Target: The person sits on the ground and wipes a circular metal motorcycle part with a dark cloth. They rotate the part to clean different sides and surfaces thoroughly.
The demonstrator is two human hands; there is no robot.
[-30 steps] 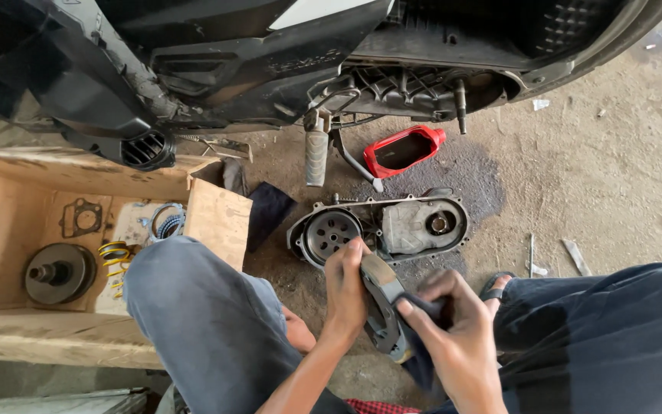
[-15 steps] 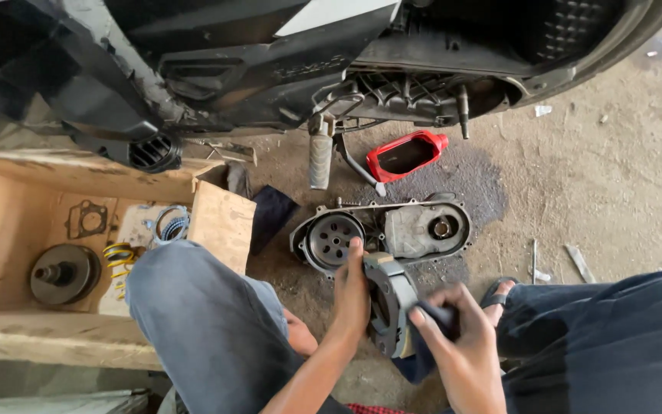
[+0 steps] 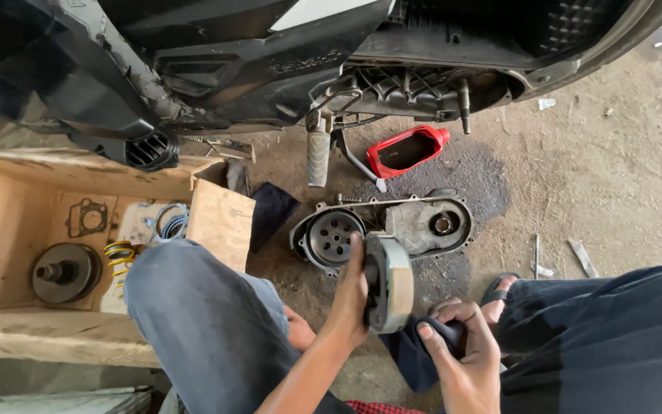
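Item in hand: a round metal drum part [image 3: 389, 282], gripped edge-on by your left hand [image 3: 350, 295], fingers wrapped over its rim, held just above the ground and in front of the engine side cover [image 3: 392, 228] that lay face-up on the dirt. Your right hand [image 3: 461, 349] was closed on a dark blue rag [image 3: 417, 354], bunched just beside and beneath the drum — hands close together but each clamped on its own thing. Step, as judged: wiping the drum clean, one hand steadying while the other worked the cloth. The next move would call for turning the part in your grip so the rag could reach the face now turned away, without letting the rim slip. Also logged: a red funnel-like container [image 3: 408, 149] on the oil-stained ground under the scooter body [image 3: 270, 54]; a cardboard box [image 3: 9, 230] at your left knee holding a dark pulley [image 3: 65, 272], a yellow coil spring [image 3: 120, 257] and a flat gasket [image 3: 88, 218]. Not legible: the drum's inner face, the rag's far end under your palm, and the small bits on the ground at right — too small to name.
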